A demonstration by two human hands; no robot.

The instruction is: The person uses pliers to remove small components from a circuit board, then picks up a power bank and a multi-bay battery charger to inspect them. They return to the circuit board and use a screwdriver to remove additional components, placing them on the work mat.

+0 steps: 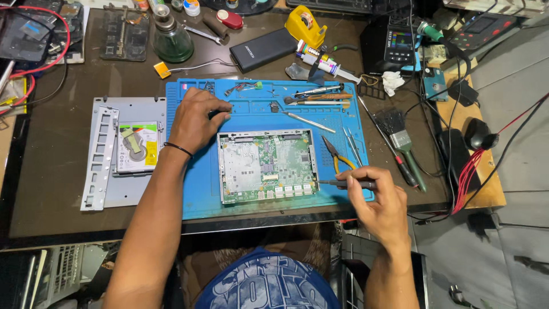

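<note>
My left hand (194, 123) rests palm-down on blue mat (194, 197), upper left of open circuit board case (266, 166); fingertips hidden, grip unclear. My right hand (380, 203) pinches screwdriver (346, 183), tip at case's right edge. Case holds green board.

A dark-handled screwdriver (347, 183) lies level in the right hand's (378, 201) fingers, its thin tip pointing left, just beside the lower right corner of an open metal chassis (266, 165). The chassis sits flat on a blue work mat (200, 194), its green circuit board bare and a row of ports along the near edge.
</note>
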